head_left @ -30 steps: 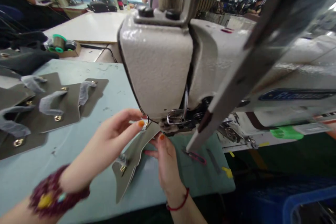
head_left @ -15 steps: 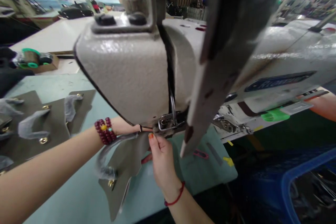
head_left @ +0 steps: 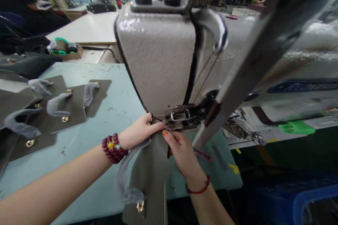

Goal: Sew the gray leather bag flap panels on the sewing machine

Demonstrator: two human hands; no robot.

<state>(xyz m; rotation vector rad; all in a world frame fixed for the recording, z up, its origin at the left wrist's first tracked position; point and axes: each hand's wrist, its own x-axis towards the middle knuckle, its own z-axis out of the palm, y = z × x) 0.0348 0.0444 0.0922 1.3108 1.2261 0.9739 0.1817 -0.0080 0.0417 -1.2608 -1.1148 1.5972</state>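
Note:
A grey-brown bag panel (head_left: 150, 168) lies beneath the sewing machine head (head_left: 158, 52) and runs down over the table's near edge. A plastic-wrapped handle (head_left: 124, 179) is fixed to it by gold-coloured hardware (head_left: 141, 206). My left hand (head_left: 139, 130) rests on the panel's far part, thumb stretched out toward the presser foot area; its other fingers are partly hidden by the machine head. My right hand (head_left: 182, 151) pinches the panel's right edge between thumb and fingers, just in front of the presser foot area (head_left: 171, 121). The needle cannot be made out.
More bag panels (head_left: 74, 102) with wrapped handles lie at left on the pale green table (head_left: 105, 140). A pink-handled tool (head_left: 203, 154) lies right of my right hand. A slanting metal bar (head_left: 237, 77) crosses before the machine. A blue bin (head_left: 295, 197) stands lower right.
The view has shifted, so the machine appears farther right. The bag panel now points more straight toward me, and my left hand shows more fully. A curved metal lever with threads has come into view.

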